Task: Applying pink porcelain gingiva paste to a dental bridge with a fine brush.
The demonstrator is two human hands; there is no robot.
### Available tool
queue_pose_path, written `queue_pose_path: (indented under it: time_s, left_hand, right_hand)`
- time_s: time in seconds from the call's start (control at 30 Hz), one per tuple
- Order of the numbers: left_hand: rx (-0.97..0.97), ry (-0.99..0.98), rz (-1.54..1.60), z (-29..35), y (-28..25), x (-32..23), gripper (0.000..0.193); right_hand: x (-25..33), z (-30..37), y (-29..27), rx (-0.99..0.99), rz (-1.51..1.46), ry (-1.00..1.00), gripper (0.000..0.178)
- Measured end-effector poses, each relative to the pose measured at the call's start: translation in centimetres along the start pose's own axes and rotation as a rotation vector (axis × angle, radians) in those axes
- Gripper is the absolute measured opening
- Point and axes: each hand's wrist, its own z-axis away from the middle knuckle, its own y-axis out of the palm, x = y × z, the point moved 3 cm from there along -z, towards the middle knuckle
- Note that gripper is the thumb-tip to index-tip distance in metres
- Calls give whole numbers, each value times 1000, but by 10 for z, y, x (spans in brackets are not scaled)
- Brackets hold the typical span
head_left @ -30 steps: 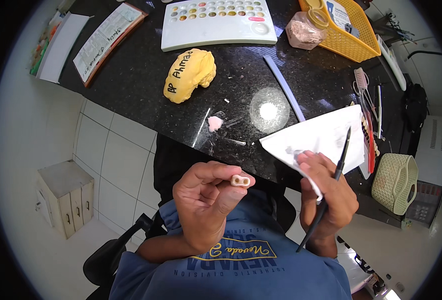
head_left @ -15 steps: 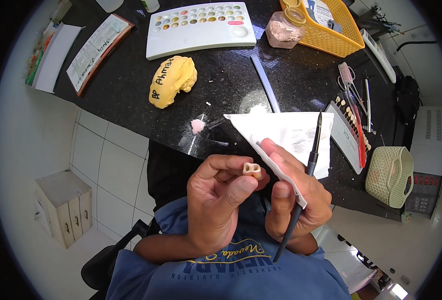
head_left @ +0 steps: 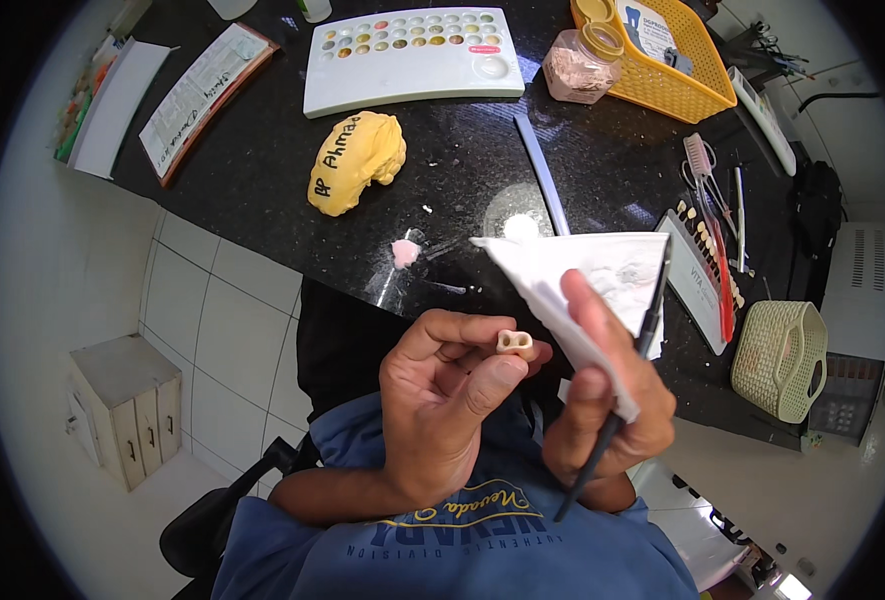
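Observation:
Between the thumb and fingers of my left hand (head_left: 430, 400) is a small tooth-coloured dental bridge (head_left: 514, 343), its two hollow sockets facing up. My right hand (head_left: 634, 420), to the right of it and apart from it, grips a slim black brush (head_left: 652, 325), tip pointing up and away. A folded white tissue (head_left: 587, 262) is also caught in the right hand and spreads out past its fingers over the counter. Beyond the hands, a pink smear of material (head_left: 404, 254) and a small white powder mound (head_left: 521, 228) lie on the counter.
On the black counter (head_left: 442, 180) stand a white palette (head_left: 412, 80), a yellow putty mould (head_left: 352, 165), a jar of pink powder (head_left: 579, 70) and a yellow basket (head_left: 677, 90). A shade guide (head_left: 697, 280), scissors (head_left: 707, 180) and a pale woven basket (head_left: 777, 365) are at the right.
My right hand has moved slightly right, away from the dental bridge, with the brush and tissue. The bridge has tipped a little in my left hand, and the view has shifted slightly.

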Motion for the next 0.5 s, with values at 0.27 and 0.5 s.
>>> queue_pose_path:
  time_s: [0.27,0.5]
  left_hand:
    - [48,250,-275,0,-16,-13,22]
    - [-37,289,-467,1,-28,-31,19]
  right_hand:
    - [-8,0,-39,59,379,49,19]
    - [-4,4,-42,487,628,-107,46]
